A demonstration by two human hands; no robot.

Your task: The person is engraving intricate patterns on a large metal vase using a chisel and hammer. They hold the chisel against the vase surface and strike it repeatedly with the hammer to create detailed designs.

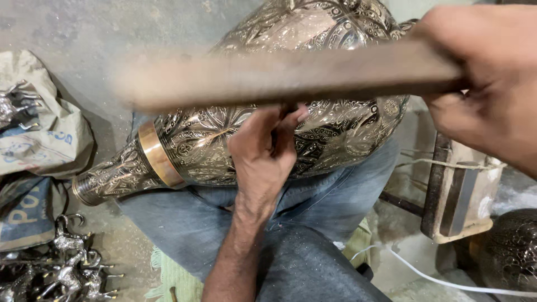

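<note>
Vase (224, 140), big and shiny metal, lies across the person's blue-jeaned lap (235, 223). Swirly patterns already cover most of it. Left hand (263, 151) pinches a small tool against it. Right hand (486, 84) grips a blurry wooden stick (279, 78) above.
</note>
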